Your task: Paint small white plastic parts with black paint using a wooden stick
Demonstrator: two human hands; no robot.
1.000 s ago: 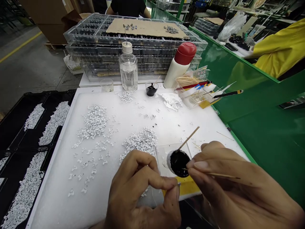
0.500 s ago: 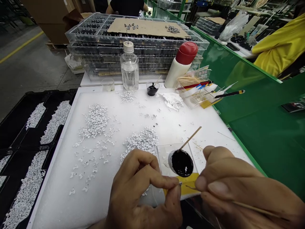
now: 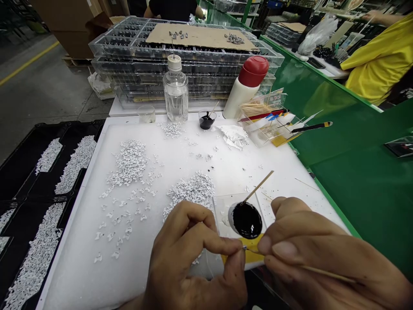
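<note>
My left hand [image 3: 193, 262] pinches a tiny white part [image 3: 244, 248] between thumb and forefinger near the front edge of the white foam board [image 3: 180, 172]. My right hand [image 3: 322, 258] grips a thin wooden toothpick [image 3: 309, 269], and its tip touches the pinched part. Just behind the fingers lies a pool of black paint [image 3: 247, 220] on a clear plastic sheet, with a second wooden stick [image 3: 258, 187] resting in it. Heaps of small white parts [image 3: 193, 191] lie spread over the board.
At the back stand a clear bottle [image 3: 176, 90], a white bottle with a red cap [image 3: 245, 86], a small cup of black paint [image 3: 206, 120], a box of toothpicks [image 3: 261, 110] and stacked clear trays [image 3: 183, 51]. Black trays of white parts [image 3: 38, 224] lie left. A person in yellow [image 3: 377, 64] works far right.
My right hand drew the toothpick back from the black paint pool and brought its tip to the part pinched in my left hand. The left hand stayed almost still.
</note>
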